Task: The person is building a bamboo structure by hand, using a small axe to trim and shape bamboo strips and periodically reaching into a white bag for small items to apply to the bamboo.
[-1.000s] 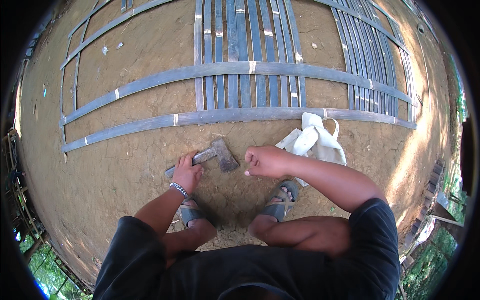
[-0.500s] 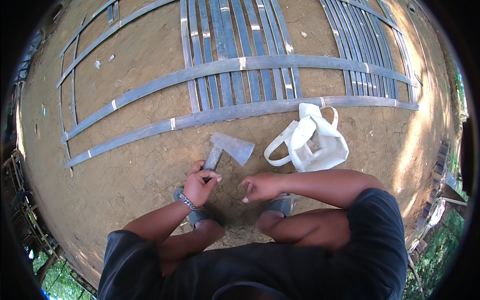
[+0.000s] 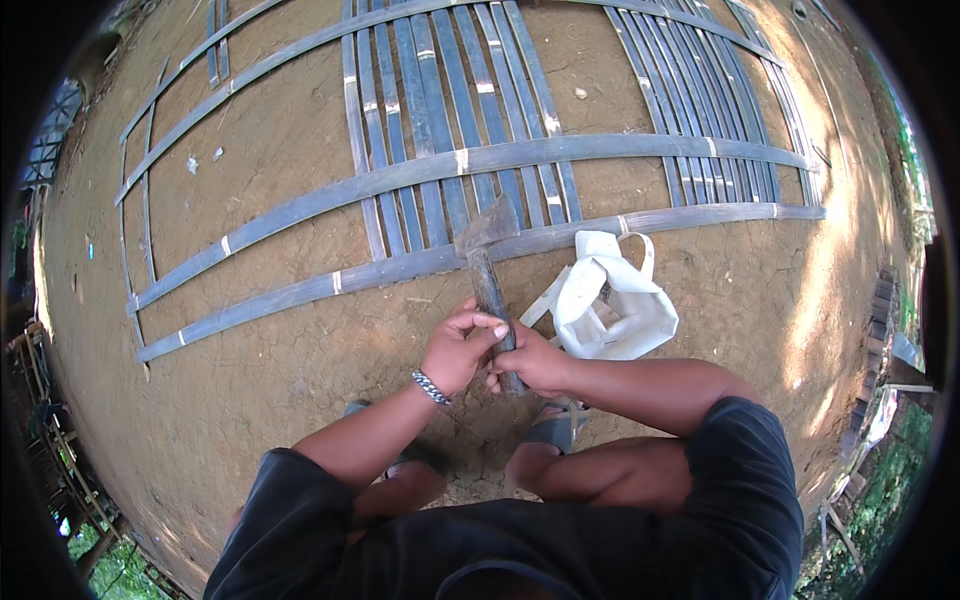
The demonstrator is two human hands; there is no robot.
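Since earlier frame, hatchet (image 3: 487,262) swung upright, head now over nearest strip; both hands brought together on handle. Bamboo strips (image 3: 470,160) laid as lattice on dirt ground (image 3: 270,360). White bag (image 3: 610,305) lain just right of handle. Left hand (image 3: 458,350) closed round handle. Right hand (image 3: 525,362) closed round handle's lower end. Bracelet (image 3: 431,386) worn on left wrist.

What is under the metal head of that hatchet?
The hatchet head rests over a long grey bamboo strip, with more strips just behind it on the dirt ground. Both hands, left hand and right hand, wrap the handle, hiding its lower part.
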